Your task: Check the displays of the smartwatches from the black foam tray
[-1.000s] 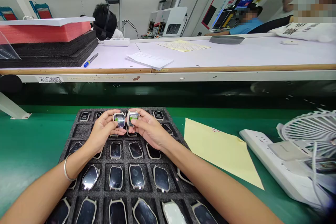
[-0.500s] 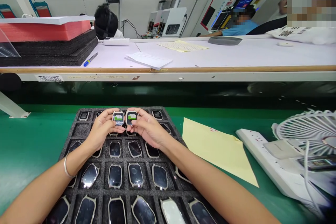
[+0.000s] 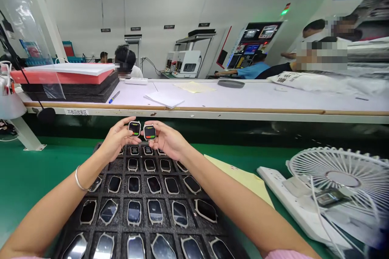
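Both hands have risen and the view has tipped upward, so the foam tray (image 3: 140, 194) sits lower in the picture and the two held pieces stand past its far edge, against the dark gap under the opposite bench (image 3: 231, 127). Their screens have changed too: the green panels on a pale ground have given way to dark faces, each crossed by red and green bands.

The left hand (image 3: 117, 138) pinches one square smartwatch (image 3: 134, 128) between thumb and fingertips, closed on the edges of its case. The right hand (image 3: 168, 141) grips a second smartwatch (image 3: 149, 132) the same way. The two watches sit just apart at twelve o'clock from the tray's centre, their screens turned up toward the camera. Neither hand appears to touch the tray.

Below the hands, at six o'clock, the tray's slots carry rows of watch bodies (image 3: 133, 212), pale frames around dark glass. A sheet of yellow paper (image 3: 240, 176) lies at about four o'clock from the hands, partly under the right forearm's line of sight. Further out at that side, a white power strip (image 3: 273, 180) lies beside a white desk fan (image 3: 334, 174). A silver bangle (image 3: 78, 184) circles the left wrist.
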{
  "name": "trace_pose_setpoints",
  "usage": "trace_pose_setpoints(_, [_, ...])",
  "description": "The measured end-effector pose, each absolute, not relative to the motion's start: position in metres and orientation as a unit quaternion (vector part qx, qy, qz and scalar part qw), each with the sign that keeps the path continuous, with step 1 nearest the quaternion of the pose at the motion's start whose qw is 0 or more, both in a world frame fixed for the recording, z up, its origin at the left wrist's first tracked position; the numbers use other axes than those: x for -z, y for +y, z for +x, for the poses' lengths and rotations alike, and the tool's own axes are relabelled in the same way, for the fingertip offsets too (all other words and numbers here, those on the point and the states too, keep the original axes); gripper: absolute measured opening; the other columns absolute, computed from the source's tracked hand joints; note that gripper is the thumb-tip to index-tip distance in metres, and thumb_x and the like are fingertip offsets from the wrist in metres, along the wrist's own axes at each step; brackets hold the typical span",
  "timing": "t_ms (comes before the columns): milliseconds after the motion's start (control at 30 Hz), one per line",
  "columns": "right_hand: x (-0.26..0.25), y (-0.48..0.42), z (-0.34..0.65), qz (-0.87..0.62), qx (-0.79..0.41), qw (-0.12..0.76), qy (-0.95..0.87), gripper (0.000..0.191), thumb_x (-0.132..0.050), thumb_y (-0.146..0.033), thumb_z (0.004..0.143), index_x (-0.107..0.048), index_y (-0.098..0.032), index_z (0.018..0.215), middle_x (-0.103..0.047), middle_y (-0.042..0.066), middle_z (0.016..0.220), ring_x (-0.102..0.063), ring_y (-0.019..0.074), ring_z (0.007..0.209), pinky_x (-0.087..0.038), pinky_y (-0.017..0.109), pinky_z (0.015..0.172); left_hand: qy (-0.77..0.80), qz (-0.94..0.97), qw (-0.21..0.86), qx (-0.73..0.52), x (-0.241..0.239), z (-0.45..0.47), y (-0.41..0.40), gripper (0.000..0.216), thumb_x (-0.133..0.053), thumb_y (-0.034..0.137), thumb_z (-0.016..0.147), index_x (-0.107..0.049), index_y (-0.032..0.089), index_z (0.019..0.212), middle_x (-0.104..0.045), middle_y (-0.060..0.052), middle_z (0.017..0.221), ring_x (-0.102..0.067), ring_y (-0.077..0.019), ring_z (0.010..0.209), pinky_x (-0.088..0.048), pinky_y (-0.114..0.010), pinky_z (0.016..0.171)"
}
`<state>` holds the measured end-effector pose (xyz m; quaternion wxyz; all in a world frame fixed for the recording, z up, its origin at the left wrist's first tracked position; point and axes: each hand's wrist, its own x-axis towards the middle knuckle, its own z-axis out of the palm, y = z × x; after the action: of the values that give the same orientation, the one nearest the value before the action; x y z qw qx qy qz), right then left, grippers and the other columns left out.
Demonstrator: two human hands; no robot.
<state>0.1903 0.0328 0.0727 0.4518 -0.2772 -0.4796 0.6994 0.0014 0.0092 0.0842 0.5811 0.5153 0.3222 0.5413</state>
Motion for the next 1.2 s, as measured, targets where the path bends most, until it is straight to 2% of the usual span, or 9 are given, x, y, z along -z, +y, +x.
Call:
trace_pose_setpoints(100, [-0.107,0.04,0.183,-0.23,-0.673,0.476,-0.517,0.018,-0.053,-0.029,0.087,-0.057,-0.02,0.102,-0.068,0.005,0.079,-0.057,0.0115,0.048,-0.04,0.023,0.043,0.294,0.548,0.533,-0.573,-0.111,0.001,0.017,0.051,-0.065,0.016,0.067,-0.056,0.018,0.118,-0.069,-0.001,0.083,-0.07,-0.0142,0.062,-0.055,-0.026,0.062])
trace_pose_setpoints(233, [-0.15,0.048,0.175,-0.176,-0.634,0.506,-0.558,0.021,-0.054,-0.031,0.084,-0.055,-0.022,0.103,-0.068,0.003,0.08,-0.057,0.012,0.052,-0.042,0.024,0.047,0.263,0.59,0.458,-0.611,-0.145,-0.002,0.024,0.056,-0.066,0.012,0.066,-0.055,0.018,0.12,-0.07,-0.002,0.09,-0.07,-0.0124,0.064,-0.057,-0.026,0.067])
trace_pose_setpoints(400, [-0.186,0.051,0.173,-0.134,-0.569,0.523,-0.62,0.04,-0.06,-0.016,0.068,-0.052,-0.023,0.107,-0.069,0.0,0.086,-0.056,0.0106,0.057,-0.046,0.025,0.054,0.229,0.622,0.379,-0.645,-0.172,-0.004,0.031,0.06,-0.069,0.009,0.063,-0.058,0.021,0.121,-0.07,-0.001,0.092,-0.068,-0.0112,0.065,-0.057,-0.026,0.069])
trace_pose_setpoints(567, [-0.196,0.049,0.173,-0.125,-0.516,0.532,-0.659,0.053,-0.062,-0.01,0.061,-0.051,-0.024,0.111,-0.068,-0.001,0.094,-0.057,0.01,0.062,-0.048,0.026,0.06,0.209,0.63,0.356,-0.658,-0.181,0.0,0.037,0.063,-0.071,0.007,0.062,-0.059,0.022,0.122,-0.071,-0.002,0.093,-0.068,-0.0119,0.067,-0.056,-0.026,0.07])
trace_pose_setpoints(1000, [-0.206,0.037,0.189,-0.113,-0.46,0.531,-0.703,0.055,-0.069,-0.016,0.066,-0.052,-0.024,0.118,-0.063,0.002,0.101,-0.059,0.0116,0.07,-0.05,0.027,0.064,0.194,0.652,0.342,-0.648,-0.197,0.009,0.026,0.063,-0.071,0.005,0.064,-0.061,0.023,0.123,-0.069,-0.004,0.094,-0.067,-0.0136,0.067,-0.054,-0.031,0.071])
trace_pose_setpoints(1200, [-0.208,0.034,0.188,-0.112,-0.466,0.537,-0.694,0.055,-0.07,-0.015,0.065,-0.052,-0.024,0.116,-0.066,0.001,0.099,-0.06,0.0116,0.067,-0.051,0.028,0.065,0.181,0.653,0.339,-0.652,-0.197,0.009,0.025,0.062,-0.073,0.007,0.063,-0.061,0.025,0.121,-0.071,-0.001,0.092,-0.067,-0.0123,0.065,-0.054,-0.027,0.069])
